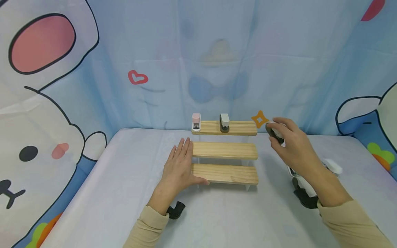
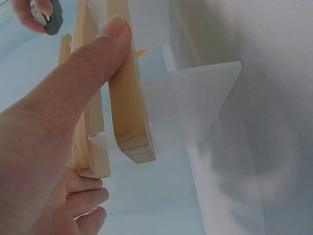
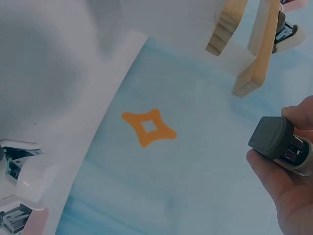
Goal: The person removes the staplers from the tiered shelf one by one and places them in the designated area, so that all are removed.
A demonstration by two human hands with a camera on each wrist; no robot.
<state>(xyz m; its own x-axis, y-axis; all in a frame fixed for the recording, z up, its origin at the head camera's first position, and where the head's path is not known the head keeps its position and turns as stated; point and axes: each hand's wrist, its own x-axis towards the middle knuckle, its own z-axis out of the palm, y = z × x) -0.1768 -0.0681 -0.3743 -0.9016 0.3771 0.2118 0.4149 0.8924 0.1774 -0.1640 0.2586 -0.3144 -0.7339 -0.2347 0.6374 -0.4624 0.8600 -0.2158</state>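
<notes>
A three-tier wooden shelf (image 1: 224,150) stands on the table on clear supports. My left hand (image 1: 178,174) rests against its left end, fingers stretched along the boards and thumb on the lowest board (image 2: 129,112). To the right of the top board, my right hand (image 1: 296,148) holds a dark grey and white stapler (image 3: 271,137) in the air, pinched between thumb and fingers. A pink and white stapler (image 1: 196,122) stands at the top board's left end, and a white and dark grey stapler (image 1: 224,123) near its middle.
More staplers lie on the table beneath my right forearm, partly hidden by it; a white one (image 3: 35,180) and a pink one (image 3: 36,223) show in the right wrist view. A printed blue curtain (image 1: 161,69) hangs behind the table.
</notes>
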